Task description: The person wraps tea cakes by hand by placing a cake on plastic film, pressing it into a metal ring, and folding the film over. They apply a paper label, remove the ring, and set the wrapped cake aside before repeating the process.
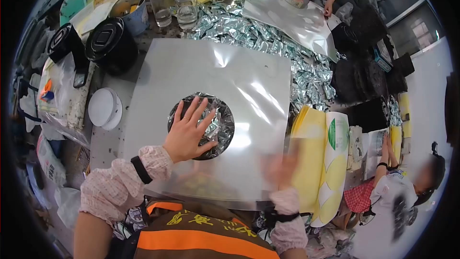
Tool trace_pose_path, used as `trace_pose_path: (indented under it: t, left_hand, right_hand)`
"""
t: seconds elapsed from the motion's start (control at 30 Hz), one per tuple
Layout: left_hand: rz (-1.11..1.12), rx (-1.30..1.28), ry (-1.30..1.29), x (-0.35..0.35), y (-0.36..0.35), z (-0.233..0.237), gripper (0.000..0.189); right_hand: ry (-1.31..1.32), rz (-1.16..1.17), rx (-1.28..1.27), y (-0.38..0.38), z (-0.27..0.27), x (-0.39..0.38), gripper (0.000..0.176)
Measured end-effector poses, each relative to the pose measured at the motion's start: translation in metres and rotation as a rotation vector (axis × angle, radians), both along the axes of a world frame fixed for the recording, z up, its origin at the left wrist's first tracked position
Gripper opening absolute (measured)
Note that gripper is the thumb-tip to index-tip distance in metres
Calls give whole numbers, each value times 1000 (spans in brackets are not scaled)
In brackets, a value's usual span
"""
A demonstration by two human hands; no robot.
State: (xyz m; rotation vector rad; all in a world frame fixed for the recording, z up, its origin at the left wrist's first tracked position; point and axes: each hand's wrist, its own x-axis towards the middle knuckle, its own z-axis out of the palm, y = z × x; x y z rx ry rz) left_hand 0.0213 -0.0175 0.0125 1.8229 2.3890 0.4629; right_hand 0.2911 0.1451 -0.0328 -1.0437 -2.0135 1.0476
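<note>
My left hand (190,132) lies flat with its fingers spread on a round black disc with crinkled silver foil (223,123) over it. This disc rests on a large shiny grey sheet (172,69) in front of me. To the right, my right hand (281,165) is over the sheet's edge, smeared by motion, so its fingers cannot be made out. Close beside it is a stack of yellow sheets (308,153), with a white and yellow sheet printed with circles (337,158) alongside.
Many silver foil packets (311,79) lie behind and right of the sheet. Black tubs (111,45), glass jars (186,7) and white round lids (103,108) stand at the left. One person works across the table, another at the far right.
</note>
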Motion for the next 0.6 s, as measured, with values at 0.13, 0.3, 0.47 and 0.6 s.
trace_pose_path:
  t: [0.13, 0.3, 0.47, 0.6]
  left_hand:
    - [-105, -24, -152, -11, -4, -17, 81]
    - [-33, 63, -104, -11, -4, -17, 73]
    - [-118, 27, -135, -9, -8, -21, 76]
    - [142, 583, -677, -19, -20, -15, 73]
  right_hand:
    - [-100, 699, 478, -35, 36, -114, 93]
    - [-242, 834, 418, -32, 49, -120, 105]
    - [142, 682, -160, -28, 39, -159, 84]
    - [-221, 739, 233, -53, 37, -184, 76]
